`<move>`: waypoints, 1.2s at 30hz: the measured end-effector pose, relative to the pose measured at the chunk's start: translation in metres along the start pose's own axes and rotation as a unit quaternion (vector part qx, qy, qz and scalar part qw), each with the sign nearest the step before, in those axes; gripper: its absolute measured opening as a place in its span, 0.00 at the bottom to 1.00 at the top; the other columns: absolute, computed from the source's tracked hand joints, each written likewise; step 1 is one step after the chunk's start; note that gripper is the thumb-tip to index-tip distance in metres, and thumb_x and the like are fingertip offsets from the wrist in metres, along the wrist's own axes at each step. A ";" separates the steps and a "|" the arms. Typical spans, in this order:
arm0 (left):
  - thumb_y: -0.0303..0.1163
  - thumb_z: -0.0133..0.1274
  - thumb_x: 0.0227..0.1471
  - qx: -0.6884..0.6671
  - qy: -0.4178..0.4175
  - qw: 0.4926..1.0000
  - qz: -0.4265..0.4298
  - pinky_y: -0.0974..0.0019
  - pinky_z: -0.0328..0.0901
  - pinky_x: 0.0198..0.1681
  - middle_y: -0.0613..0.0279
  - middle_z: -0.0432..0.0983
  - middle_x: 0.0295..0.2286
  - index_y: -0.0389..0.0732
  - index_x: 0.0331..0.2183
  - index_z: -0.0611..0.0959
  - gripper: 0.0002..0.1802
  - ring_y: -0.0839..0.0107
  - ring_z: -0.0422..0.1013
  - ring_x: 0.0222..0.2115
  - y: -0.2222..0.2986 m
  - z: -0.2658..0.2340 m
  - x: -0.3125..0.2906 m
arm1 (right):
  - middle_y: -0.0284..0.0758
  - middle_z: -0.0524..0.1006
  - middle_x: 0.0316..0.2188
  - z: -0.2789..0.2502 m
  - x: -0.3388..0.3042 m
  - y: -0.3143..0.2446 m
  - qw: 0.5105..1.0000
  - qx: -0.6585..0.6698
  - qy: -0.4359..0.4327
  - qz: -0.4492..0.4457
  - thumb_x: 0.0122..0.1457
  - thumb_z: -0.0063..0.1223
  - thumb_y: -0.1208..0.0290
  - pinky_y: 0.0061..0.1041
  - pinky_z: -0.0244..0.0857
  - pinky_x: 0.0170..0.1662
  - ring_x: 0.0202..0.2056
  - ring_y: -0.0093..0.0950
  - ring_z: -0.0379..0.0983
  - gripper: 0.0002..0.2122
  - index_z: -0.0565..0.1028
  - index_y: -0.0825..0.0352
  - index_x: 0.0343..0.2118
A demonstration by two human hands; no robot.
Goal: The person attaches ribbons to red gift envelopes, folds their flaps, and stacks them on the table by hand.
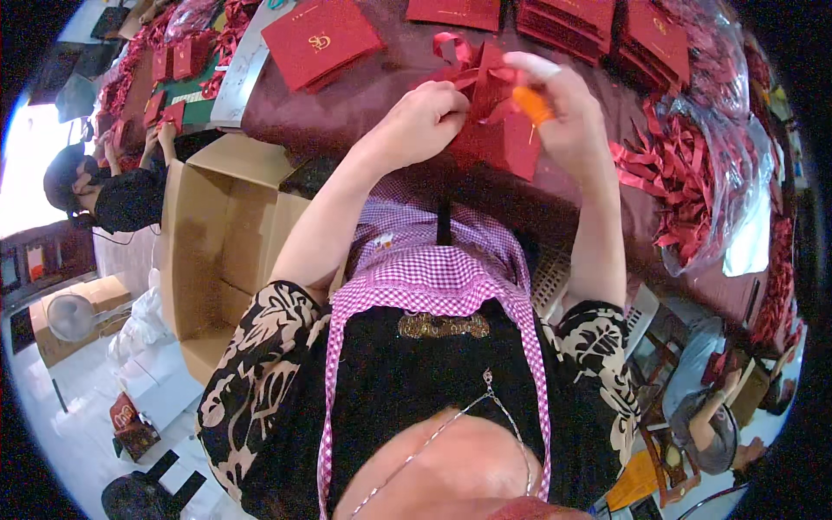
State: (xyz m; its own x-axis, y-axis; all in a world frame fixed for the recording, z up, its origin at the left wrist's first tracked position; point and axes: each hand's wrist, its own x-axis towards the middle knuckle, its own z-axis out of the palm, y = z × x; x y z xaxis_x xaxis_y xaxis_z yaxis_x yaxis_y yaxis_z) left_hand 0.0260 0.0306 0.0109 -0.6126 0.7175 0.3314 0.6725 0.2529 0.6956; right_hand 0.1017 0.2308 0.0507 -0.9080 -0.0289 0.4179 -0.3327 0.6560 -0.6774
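Observation:
A small red gift bag or box (511, 143) stands at the table's near edge, between my two hands. Red satin ribbon (452, 49) loops up from its top. My left hand (425, 121) is closed at the ribbon's left side, thumb and fingers pinched on it. My right hand (568, 108) is on the other side, its thumb in an orange finger cot (531, 105) and a finger in a white covering (530, 64). Those two digits are apart, close to the ribbon. Folds of ribbon partly hide the bag's top.
Flat red folders or boxes (321, 39) and stacked red ones (568, 26) lie along the far side. Loose red ribbons (680, 165) spill beside clear plastic at right. An open cardboard box (221, 251) stands left of me. A person (126, 199) works farther left.

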 end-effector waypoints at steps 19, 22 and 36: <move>0.27 0.50 0.49 -0.403 -0.009 0.889 -0.218 0.73 0.65 0.32 0.63 0.75 0.24 0.33 0.29 0.79 0.07 0.74 0.70 0.26 -0.019 -0.012 -0.007 | 0.32 0.72 0.29 -0.009 0.010 -0.001 0.932 -0.075 -0.259 -0.241 0.48 0.52 0.77 0.41 0.45 0.60 0.42 0.31 0.69 0.04 0.71 0.63 0.27; 0.27 0.49 0.50 -0.570 0.070 0.781 -0.244 0.70 0.65 0.28 0.59 0.75 0.24 0.32 0.29 0.79 0.08 0.73 0.69 0.24 -0.042 -0.036 -0.008 | 0.32 0.73 0.28 -0.016 -0.001 -0.006 0.932 -0.065 -0.282 -0.218 0.48 0.52 0.77 0.41 0.45 0.60 0.42 0.31 0.69 0.03 0.71 0.63 0.27; 0.35 0.49 0.54 -0.196 -0.020 0.950 -0.241 0.70 0.65 0.39 0.62 0.77 0.31 0.30 0.38 0.78 0.17 0.75 0.70 0.34 0.012 -0.023 -0.039 | 0.39 0.76 0.33 -0.024 -0.005 0.003 0.991 -0.050 -0.121 -0.018 0.52 0.50 0.79 0.28 0.62 0.47 0.38 0.35 0.71 0.05 0.73 0.70 0.33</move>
State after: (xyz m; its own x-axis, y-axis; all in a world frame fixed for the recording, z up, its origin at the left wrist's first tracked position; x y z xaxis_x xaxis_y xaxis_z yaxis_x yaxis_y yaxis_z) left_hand 0.0489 -0.0093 0.0212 -0.7890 0.6052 -0.1058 0.1059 0.3035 0.9469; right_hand 0.1119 0.2508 0.0612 -0.9342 -0.2267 0.2753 -0.3509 0.7217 -0.5966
